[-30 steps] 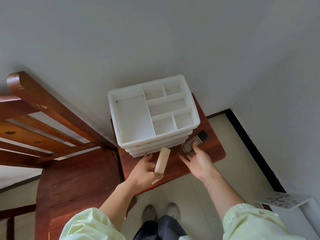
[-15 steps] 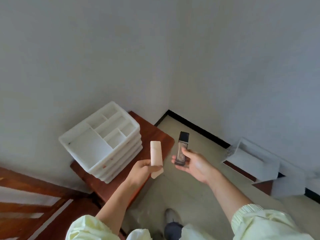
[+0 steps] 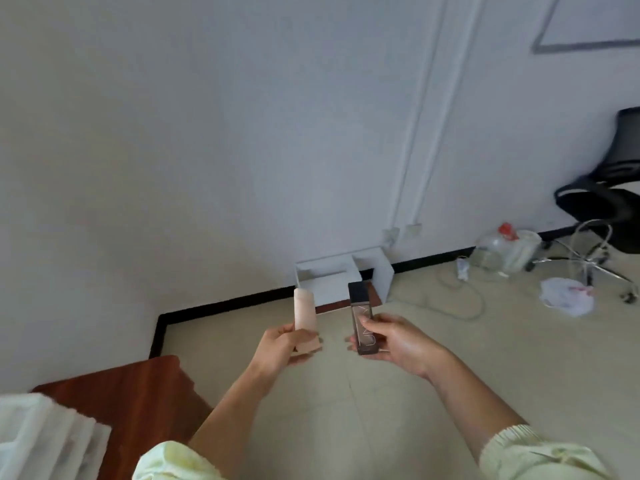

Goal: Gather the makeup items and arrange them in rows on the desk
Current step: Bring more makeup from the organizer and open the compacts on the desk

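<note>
head view, the only one we get: both hands are up in front of the body, each carrying one item over the pale tiled floor [image 3: 398, 427]. the left hand [image 3: 277, 348] has fingers and thumb wrapped round the lower end of a peach-pink tube [image 3: 305, 318], which stands nearly upright. the right hand [image 3: 398, 344] pinches a dark square bottle [image 3: 362, 320] with a black cap around its lower half, thumb across the front face, cap end up. the two items are near each other but not touching.

low left, a white divided organizer [image 3: 41, 434] sits on a reddish wooden stand [image 3: 138, 389]. ahead by the wall there's a small white shelf unit [image 3: 343, 275], and far right a black office chair [image 3: 606, 202]. no desk in sight.

handling call: the tube looks light and probably squeezable, so a gentle hold low on the body suits it. the bottle looks rigid and heavier, maybe glass – smooth flat sides, hard floor below – so a firm grip on opposite faces at mid-body is the safer bet. i'd say this is the carrying leg, with placing in rows yet to come.
</note>
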